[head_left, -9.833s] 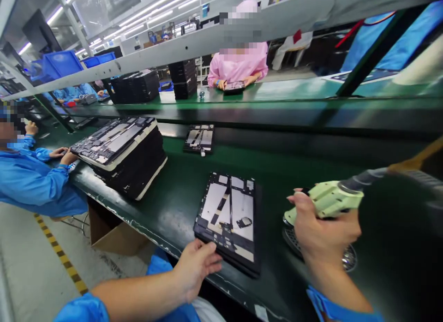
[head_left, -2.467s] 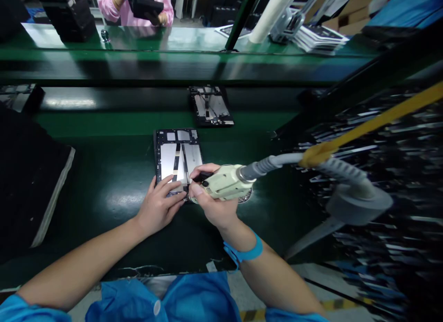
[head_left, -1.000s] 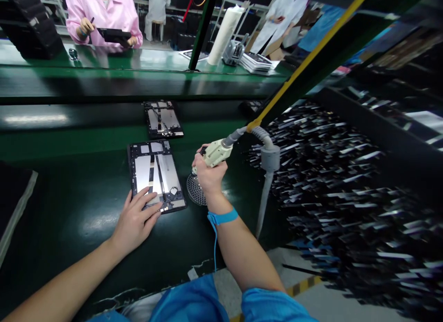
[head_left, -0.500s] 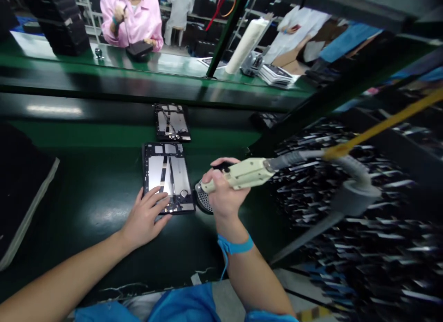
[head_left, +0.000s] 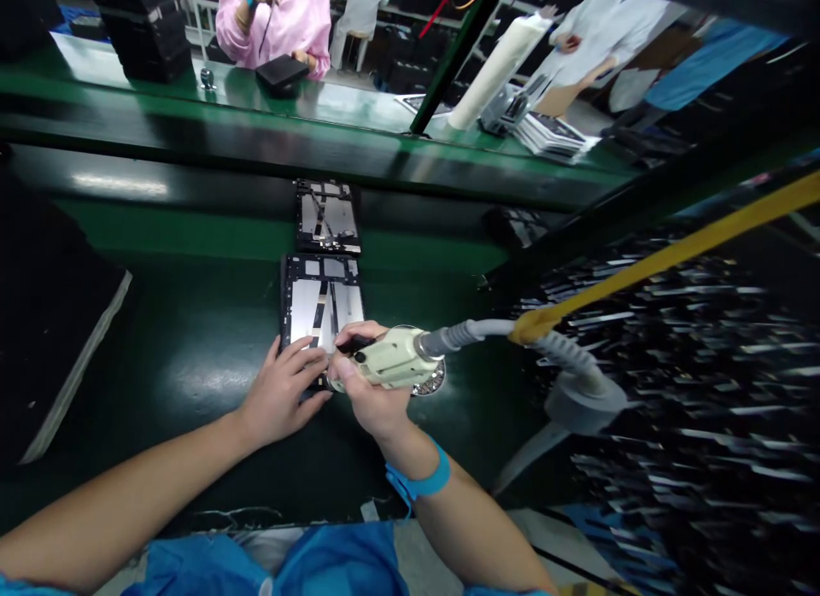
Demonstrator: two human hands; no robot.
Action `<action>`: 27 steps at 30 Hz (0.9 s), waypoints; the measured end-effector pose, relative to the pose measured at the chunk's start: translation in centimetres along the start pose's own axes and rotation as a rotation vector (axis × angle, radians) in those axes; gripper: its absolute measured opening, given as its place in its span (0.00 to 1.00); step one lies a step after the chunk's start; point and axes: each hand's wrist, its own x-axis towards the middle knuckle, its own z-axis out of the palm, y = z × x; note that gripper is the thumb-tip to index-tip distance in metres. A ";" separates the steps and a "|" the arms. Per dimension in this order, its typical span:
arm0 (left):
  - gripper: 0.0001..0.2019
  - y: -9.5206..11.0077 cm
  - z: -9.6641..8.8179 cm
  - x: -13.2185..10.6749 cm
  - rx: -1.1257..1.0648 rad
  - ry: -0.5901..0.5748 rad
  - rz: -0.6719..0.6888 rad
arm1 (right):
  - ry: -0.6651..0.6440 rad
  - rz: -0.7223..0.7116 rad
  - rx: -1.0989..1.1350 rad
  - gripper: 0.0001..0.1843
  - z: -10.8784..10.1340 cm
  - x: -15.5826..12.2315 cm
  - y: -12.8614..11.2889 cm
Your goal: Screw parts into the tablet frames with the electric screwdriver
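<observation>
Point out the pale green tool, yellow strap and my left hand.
Pale green tool (head_left: 392, 358), head view: on its casing.
Yellow strap (head_left: 659, 265), head view: mid-length.
Your left hand (head_left: 277, 398), head view: back of the hand.

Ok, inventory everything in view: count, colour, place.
Worktable: 1, green, foreground
Front opened tablet: 1, black-silver, worktable centre
Rear opened tablet: 1, black-silver, just behind it
Power screwdriver: 1, pale green, by front tablet
Cable: 1, grey, from screwdriver
Strap: 1, yellow, round cable
Round dish: 1, silvery, partly behind screwdriver
Stack: 1, black, left edge
Thin parts: many, black-silver, right; blurred
Far bench: 1, green, background
Roll: 1, white, on far bench
Co-workers: at least four; pink, white, blue clothing; background
Wrist strap: 1, blue, right wrist
Left hand: 1, bare, on front tablet
Right hand: 1, bare, around screwdriver
</observation>
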 end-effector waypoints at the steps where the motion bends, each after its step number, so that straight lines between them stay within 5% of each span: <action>1: 0.19 0.0 0.0 0.0 0.000 -0.001 0.000 | 0.000 0.003 -0.002 0.13 0.0 0.0 0.1; 14: 0.20 -0.3 0.5 -0.3 0.017 0.004 -0.004 | -0.028 0.040 -0.044 0.11 0.4 -0.2 -0.1; 21: 0.14 -0.1 0.5 0.7 0.082 0.159 0.017 | -0.053 0.016 -0.057 0.13 0.6 -0.4 0.3; 27: 0.12 1.4 -1.4 -1.0 0.239 -0.044 -0.046 | -0.023 0.010 0.005 0.08 -1.1 -0.3 -0.5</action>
